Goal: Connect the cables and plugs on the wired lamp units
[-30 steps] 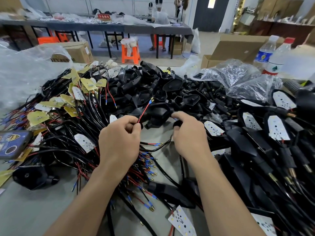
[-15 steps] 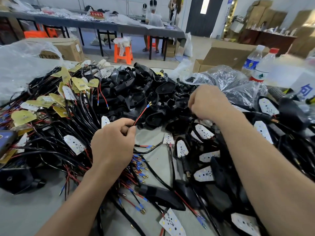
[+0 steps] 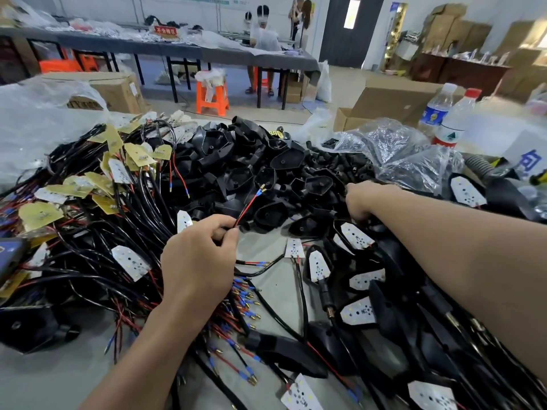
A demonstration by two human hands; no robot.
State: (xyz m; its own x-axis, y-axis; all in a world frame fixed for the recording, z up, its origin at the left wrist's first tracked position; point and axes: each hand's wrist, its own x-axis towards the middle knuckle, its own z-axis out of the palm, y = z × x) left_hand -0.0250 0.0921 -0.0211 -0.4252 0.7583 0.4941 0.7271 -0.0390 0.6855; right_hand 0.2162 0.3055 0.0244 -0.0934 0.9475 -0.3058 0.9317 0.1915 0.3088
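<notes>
My left hand [image 3: 196,255] pinches a cable whose red and black wires [image 3: 248,206] stick up to the right, ending in blue-sleeved brass terminals. My right hand [image 3: 359,201] reaches far right into the pile of small black plug sleeves [image 3: 334,170]; its fingers are buried among black parts and hidden, so what they hold is unclear. Black lamp housings [image 3: 266,173] are heaped in the middle. White LED boards [image 3: 130,261] on black cables lie on both sides.
Yellow-backed boards with cables [image 3: 103,184] are piled at the left. A phone [image 3: 11,253] lies at the left edge. Crinkled plastic bags [image 3: 393,149], two bottles [image 3: 450,119] and a cardboard box [image 3: 384,105] stand at the back right. People sit at a far table [image 3: 177,48].
My right hand left the spot beside my left hand and moved up and right into the pile of black sleeves. My left hand kept its pinch on the cable.
</notes>
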